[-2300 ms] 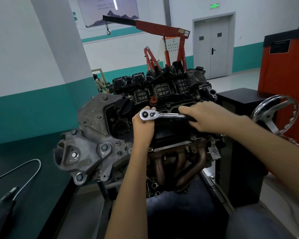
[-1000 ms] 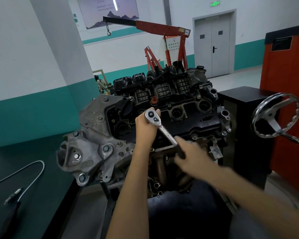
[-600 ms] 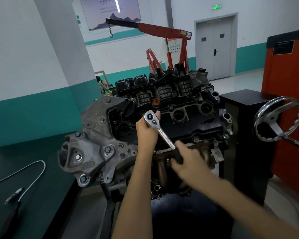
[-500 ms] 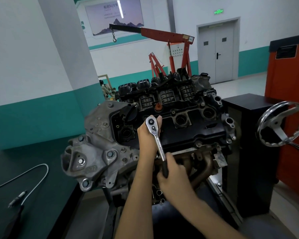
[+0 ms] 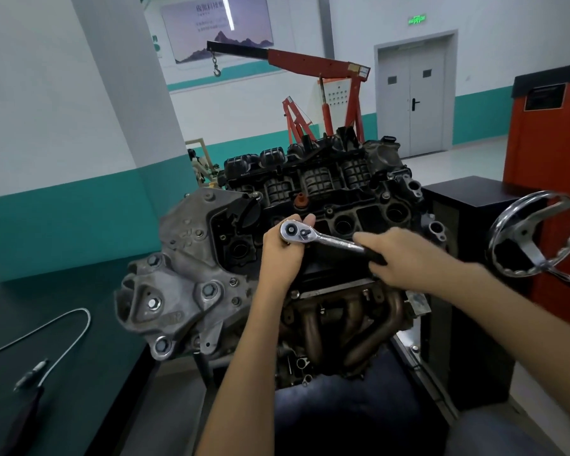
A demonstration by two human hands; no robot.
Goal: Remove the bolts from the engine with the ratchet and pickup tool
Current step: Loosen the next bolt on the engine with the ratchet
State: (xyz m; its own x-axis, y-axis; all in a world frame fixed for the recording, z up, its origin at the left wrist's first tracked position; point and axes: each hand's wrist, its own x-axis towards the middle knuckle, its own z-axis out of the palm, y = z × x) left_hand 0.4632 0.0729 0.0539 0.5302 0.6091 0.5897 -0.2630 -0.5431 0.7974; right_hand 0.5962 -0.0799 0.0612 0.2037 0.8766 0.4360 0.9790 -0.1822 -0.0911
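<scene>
My left hand [image 5: 282, 255] curls under the head of the ratchet [image 5: 313, 236], so the socket and whatever bolt lies beneath are hidden; I cannot tell whether the drive sits on one. My right hand [image 5: 408, 258] covers most of the black grip, and its fingers [image 5: 371, 240] are slightly blurred. Far left of my fingers, the pickup tool [image 5: 65, 327] on the desk [image 5: 106, 357] runs its cable out past the left edge. Right of my fingers, the handwheel [image 5: 537, 235] has its crank handle cut by the right edge. The print on the poster [image 5: 218, 28] is too small to read.
</scene>
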